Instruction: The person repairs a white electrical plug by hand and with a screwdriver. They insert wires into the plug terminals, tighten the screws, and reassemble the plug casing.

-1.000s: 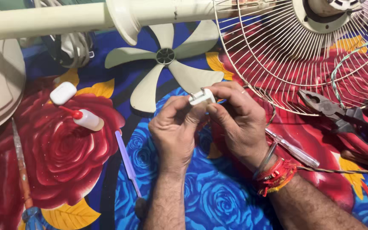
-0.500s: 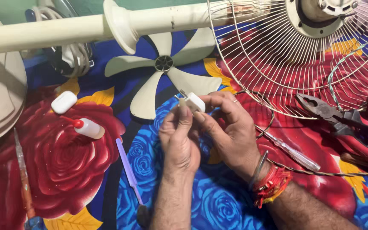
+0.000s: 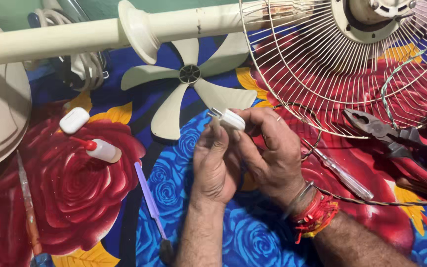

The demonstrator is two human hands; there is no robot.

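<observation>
Blue and red roses covered the cloth [image 3: 65, 207] spread under everything, and closest to me the person's two forearms came up over it, the right wrist wound with red thread bands [image 3: 315, 215]. The left hand [image 3: 216, 165] and right hand [image 3: 268, 155] met in the middle, both closed around a small white plug [image 3: 231, 118], its metal pins poking out to the left above the fingertips; the left hand's fingers pressed against its underside while the right hand pinched its body from the other side. Beside the left forearm lay a thin purple tool [image 3: 149, 202], and just right of the right hand a clear-handled screwdriver [image 3: 344, 174] rested on a twisted wire [image 3: 386, 201]. Further left sat a small white bottle with a red tip [image 3: 100, 149] and a loose white cap [image 3: 74, 120]. Red-handled pliers [image 3: 396, 141] lay off to the right. Beyond the hands was a cream fan blade [image 3: 189, 91], then the wire fan guard [image 3: 332, 64] and the long cream pole [image 3: 75, 37] lying across the back.
</observation>
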